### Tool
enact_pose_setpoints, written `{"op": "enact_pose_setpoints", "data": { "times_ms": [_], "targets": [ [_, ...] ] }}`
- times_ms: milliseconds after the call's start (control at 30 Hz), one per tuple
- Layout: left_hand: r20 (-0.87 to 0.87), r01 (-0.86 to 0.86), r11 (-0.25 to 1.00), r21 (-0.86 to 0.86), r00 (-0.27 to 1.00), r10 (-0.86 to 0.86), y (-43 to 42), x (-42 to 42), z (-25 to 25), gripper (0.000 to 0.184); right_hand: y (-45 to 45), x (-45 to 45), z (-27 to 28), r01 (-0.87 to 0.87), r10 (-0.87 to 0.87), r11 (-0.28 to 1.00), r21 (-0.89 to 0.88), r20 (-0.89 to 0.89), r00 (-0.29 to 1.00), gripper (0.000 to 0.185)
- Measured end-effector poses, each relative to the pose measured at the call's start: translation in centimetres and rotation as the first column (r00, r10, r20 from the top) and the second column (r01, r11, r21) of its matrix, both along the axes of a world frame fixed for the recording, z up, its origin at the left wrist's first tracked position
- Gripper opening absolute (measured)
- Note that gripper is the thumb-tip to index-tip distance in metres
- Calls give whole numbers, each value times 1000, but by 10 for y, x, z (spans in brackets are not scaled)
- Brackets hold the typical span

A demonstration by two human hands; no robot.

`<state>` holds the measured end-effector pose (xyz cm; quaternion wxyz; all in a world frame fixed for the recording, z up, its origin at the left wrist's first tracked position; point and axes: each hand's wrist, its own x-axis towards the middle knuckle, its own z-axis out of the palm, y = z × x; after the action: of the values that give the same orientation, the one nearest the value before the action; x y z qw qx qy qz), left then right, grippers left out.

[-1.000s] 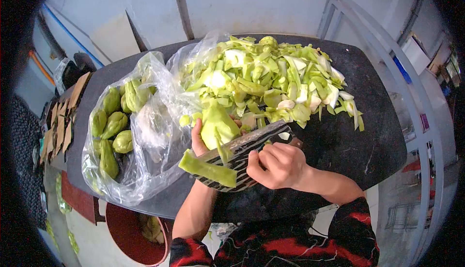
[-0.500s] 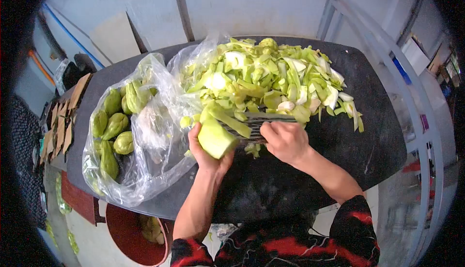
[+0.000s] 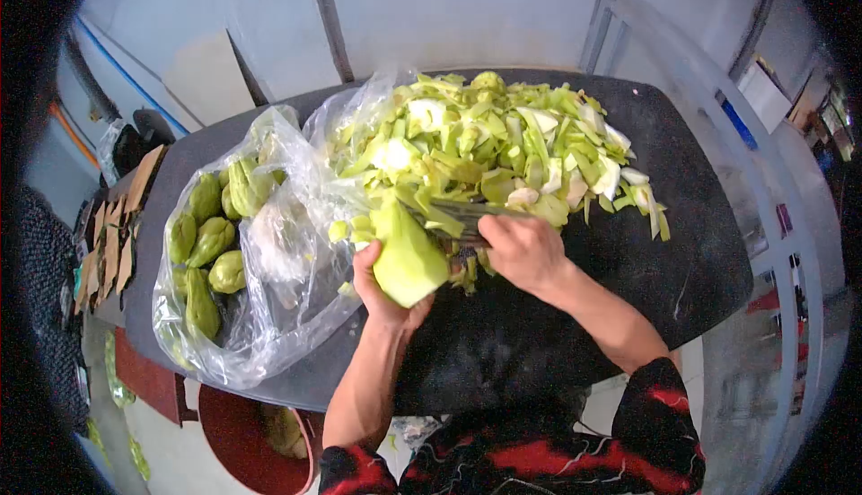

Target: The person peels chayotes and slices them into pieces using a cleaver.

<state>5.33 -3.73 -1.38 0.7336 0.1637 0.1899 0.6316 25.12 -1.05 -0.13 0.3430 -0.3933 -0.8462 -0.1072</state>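
Dark tabletop (image 3: 687, 262) beneath, my left fingers (image 3: 363, 259) grip the squash (image 3: 406, 262), narrow end pointing away, knife (image 3: 471, 218) held in my right fingers (image 3: 496, 229) beside its right flank.

Light was moderately bright and diffuse, direction unclear. Fisheye bowed the dark tabletop (image 3: 691, 289) and grey railing (image 3: 778, 262); corners went black with grain. Glare streaked the clear plastic bag (image 3: 283, 338). Motion blur softened the knife blade (image 3: 469, 223). The reddish bucket (image 3: 235, 446) interior sat in shadow.
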Motion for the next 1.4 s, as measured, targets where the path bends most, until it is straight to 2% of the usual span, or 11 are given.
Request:
{"op": "enact_pose_setpoints", "data": {
  "times_ms": [167,233,367,433,533,700,800,967,1167,1233,1400],
  "targets": [
    [20,-68,993,-97,997,70,-4,1,-9,64,-37,-9,26,-172,171,984,54,13,985,5],
    [-177,-41,999,21,983,44,2,-4,-10,64,-45,-10,28,-227,223,972,64,58,973,8],
    [-61,125,992,25,991,-123,-7,7,5,70,11,8,-10,80,-82,981,-176,-3,997,5],
    [-133,52,998,19,990,-49,-5,9,3,72,8,9,-5,65,-73,977,-206,-32,997,12],
    [96,8,996,-86,995,1,0,3,2,62,-5,4,4,50,-62,976,-211,-49,997,13],
    [105,-103,988,-112,988,115,16,-6,-6,57,-25,-5,15,-140,139,990,24,33,990,8],
    [194,105,993,45,975,-112,19,-11,-14,63,-40,-12,24,-241,220,956,168,131,967,10],
    [223,208,966,154,945,-239,8,-5,-7,69,-48,-19,24,-256,214,937,237,187,959,10],
    [63,159,983,94,984,-166,8,-3,-6,65,-47,-18,20,-240,214,948,208,143,966,7],
    [-50,-148,982,-119,988,143,8,1,-6,60,-27,-12,8,-132,131,991,31,52,990,4],
    [-20,-83,995,-57,996,82,2,4,4,64,-27,-6,13,-174,174,984,25,1,985,6]
  ]
}}
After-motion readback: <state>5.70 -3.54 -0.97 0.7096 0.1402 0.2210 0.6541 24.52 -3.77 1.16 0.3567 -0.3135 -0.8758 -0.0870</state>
